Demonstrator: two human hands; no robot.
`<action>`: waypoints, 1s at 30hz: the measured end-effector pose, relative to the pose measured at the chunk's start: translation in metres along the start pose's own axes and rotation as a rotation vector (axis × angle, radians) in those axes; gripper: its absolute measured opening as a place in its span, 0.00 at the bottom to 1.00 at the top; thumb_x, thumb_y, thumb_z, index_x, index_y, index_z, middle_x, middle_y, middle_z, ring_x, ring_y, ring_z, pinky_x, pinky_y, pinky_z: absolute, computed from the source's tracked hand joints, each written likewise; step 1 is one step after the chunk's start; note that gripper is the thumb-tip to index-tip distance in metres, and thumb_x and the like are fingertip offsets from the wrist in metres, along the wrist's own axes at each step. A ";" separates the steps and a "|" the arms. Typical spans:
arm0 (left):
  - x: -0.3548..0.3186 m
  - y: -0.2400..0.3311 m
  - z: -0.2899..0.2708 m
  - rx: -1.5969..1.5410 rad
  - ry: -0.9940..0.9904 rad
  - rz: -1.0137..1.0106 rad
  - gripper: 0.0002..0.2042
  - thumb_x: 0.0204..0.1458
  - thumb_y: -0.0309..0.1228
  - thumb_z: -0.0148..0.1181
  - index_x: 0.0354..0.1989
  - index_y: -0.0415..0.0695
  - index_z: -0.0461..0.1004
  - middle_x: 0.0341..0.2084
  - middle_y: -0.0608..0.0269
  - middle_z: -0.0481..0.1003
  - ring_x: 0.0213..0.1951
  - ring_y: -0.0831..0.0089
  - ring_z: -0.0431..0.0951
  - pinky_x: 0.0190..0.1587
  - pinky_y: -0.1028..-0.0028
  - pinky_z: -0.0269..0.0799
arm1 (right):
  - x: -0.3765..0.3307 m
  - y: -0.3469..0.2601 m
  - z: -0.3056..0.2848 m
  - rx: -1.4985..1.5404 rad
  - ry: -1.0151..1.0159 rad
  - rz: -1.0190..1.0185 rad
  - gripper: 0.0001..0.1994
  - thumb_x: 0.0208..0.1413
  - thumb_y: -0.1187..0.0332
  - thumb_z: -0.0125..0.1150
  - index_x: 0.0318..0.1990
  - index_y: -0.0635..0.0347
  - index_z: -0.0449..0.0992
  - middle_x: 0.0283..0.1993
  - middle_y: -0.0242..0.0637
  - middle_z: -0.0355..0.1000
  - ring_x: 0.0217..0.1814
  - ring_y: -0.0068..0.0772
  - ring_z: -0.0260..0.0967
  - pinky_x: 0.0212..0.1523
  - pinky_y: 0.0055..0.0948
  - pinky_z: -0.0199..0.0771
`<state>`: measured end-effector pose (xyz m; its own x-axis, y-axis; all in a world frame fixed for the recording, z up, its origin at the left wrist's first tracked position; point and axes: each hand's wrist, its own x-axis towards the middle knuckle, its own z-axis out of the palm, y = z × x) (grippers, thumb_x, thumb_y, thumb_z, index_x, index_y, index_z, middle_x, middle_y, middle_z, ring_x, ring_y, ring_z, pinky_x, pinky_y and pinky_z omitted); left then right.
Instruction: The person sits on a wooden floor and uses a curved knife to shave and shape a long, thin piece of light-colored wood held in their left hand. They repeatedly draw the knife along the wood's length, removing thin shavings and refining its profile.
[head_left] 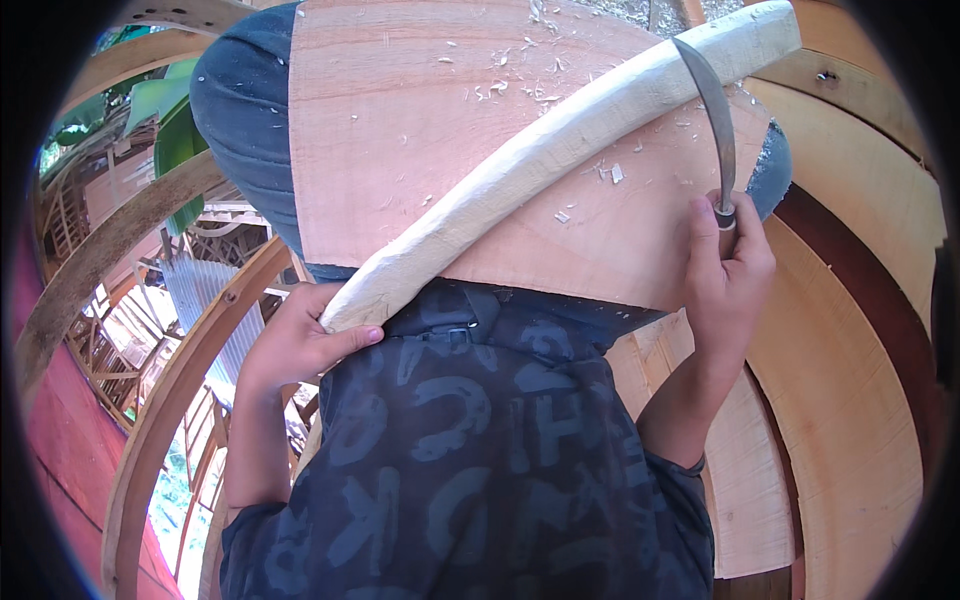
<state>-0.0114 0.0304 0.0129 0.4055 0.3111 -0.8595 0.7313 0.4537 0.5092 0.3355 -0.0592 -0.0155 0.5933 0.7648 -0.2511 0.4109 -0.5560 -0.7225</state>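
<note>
at lower left, the left hand (297, 340) is wrapped around the near end of a curved pale stick (535, 168) slanting across a board (375, 170); whittling seems in hand. rightward, the right hand (730, 278) firmly grips a hooked knife (719, 125); another stroke probably calls for a steady stick and shallow angle.
</note>
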 end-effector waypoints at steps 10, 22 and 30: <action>-0.020 0.001 0.028 0.074 0.172 0.091 0.13 0.54 0.28 0.60 0.45 0.35 0.73 0.26 0.54 0.77 0.30 0.73 0.75 0.38 0.72 0.70 | -0.019 -0.039 0.032 -0.106 -0.344 -0.379 0.14 0.54 0.60 0.65 0.29 0.61 0.72 0.16 0.40 0.65 0.16 0.40 0.66 0.18 0.34 0.63; -0.020 -0.003 0.022 0.162 0.225 0.103 0.14 0.51 0.30 0.63 0.41 0.33 0.74 0.26 0.52 0.77 0.29 0.71 0.77 0.35 0.72 0.71 | 0.003 -0.031 0.035 -0.507 -0.220 -0.697 0.18 0.52 0.50 0.62 0.24 0.53 0.68 0.18 0.34 0.66 0.18 0.37 0.67 0.17 0.35 0.63; -0.016 -0.006 0.018 0.183 0.206 0.111 0.15 0.52 0.34 0.62 0.43 0.36 0.75 0.24 0.45 0.77 0.26 0.57 0.80 0.32 0.69 0.73 | 0.044 -0.011 0.009 -0.477 0.083 -0.304 0.18 0.61 0.54 0.55 0.29 0.61 0.72 0.17 0.39 0.66 0.18 0.36 0.66 0.19 0.30 0.61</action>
<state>-0.0126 0.0077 0.0226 0.3824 0.5221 -0.7624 0.7831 0.2548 0.5673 0.3512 -0.0161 -0.0241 0.4442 0.8958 -0.0124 0.8271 -0.4154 -0.3786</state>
